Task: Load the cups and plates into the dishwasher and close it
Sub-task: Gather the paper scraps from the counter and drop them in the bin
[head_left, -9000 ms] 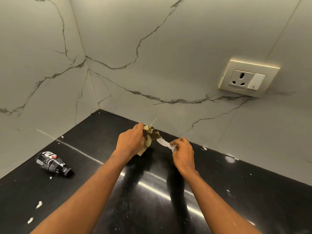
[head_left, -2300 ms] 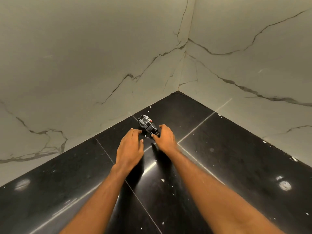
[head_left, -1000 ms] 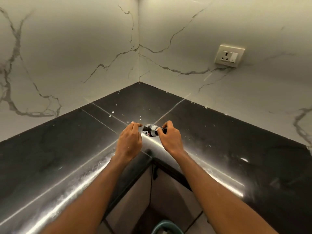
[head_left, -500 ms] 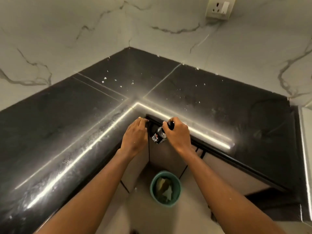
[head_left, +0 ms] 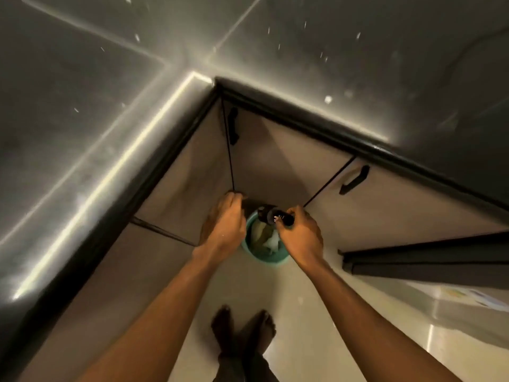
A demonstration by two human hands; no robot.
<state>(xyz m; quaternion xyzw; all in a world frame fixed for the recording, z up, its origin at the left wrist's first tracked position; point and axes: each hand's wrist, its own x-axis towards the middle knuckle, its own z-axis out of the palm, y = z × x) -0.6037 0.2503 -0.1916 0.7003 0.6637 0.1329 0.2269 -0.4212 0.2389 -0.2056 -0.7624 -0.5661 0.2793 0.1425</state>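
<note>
Grip: right hand (head_left: 300,234) pinching 1 small black bottle (head_left: 271,215), carried off the black counter (head_left: 82,106), now over the teal bin (head_left: 264,261) at frame centre; left hand (head_left: 223,227) loosely curled, empty; cups, plates unseen, loading not begun.

A glossy black counter (head_left: 82,92) turns an inner corner, flecked with white specks and streaked by bright reflected light along its front edges. Beneath it stand beige cabinet doors (head_left: 275,161) with black handles (head_left: 233,125), above a pale, shiny floor (head_left: 303,312) where a teal bin (head_left: 271,261) sits below that corner
</note>
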